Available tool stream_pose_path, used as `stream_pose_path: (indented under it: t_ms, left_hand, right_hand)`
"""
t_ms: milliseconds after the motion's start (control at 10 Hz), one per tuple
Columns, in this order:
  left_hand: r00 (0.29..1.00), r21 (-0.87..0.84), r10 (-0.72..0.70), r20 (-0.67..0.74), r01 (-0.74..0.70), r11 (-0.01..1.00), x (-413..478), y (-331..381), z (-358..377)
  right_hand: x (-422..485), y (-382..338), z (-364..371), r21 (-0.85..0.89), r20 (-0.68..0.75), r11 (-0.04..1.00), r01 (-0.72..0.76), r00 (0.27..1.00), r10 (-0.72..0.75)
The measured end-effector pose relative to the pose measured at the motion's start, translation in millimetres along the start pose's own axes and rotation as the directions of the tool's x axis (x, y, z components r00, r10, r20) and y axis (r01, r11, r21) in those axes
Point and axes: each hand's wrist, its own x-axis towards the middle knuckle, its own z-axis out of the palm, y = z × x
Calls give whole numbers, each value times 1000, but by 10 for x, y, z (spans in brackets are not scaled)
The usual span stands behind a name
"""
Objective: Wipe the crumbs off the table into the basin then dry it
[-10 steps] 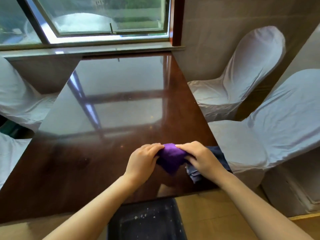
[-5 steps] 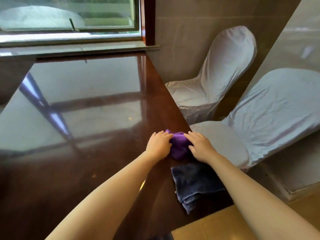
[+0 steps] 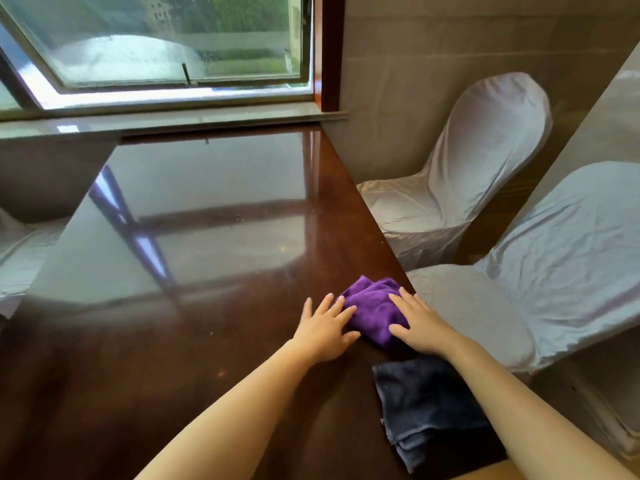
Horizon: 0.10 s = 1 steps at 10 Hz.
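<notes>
A purple cloth [image 3: 374,310] lies bunched near the right edge of the glossy dark wooden table [image 3: 194,244]. My left hand [image 3: 323,327] rests flat with spread fingers, its fingertips on the cloth's left side. My right hand [image 3: 417,323] lies flat on the cloth's right side, fingers apart. A folded dark blue towel [image 3: 426,407] sits on the table just nearer to me, partly under my right forearm. A few tiny crumbs [image 3: 220,374] speckle the tabletop. The basin is out of view.
Two chairs in white covers stand along the table's right side, one far [image 3: 478,161] and one near [image 3: 561,251]. A window [image 3: 166,46] with a sill is beyond the table's far end. Another covered chair [image 3: 17,251] shows at the left.
Both hands carried the purple cloth away from the near table edge toward the right edge, then opened flat on it. The view turned right and the basin dropped out of sight.
</notes>
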Motion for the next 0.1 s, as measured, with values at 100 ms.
stream_pose_path:
  t_ms: [100]
  left_hand:
    - [984,-50,-159,-85,155,987,-242,-223,-287]
  right_hand:
    - [-403,-194,-386,239,-182,958,157,977,-114]
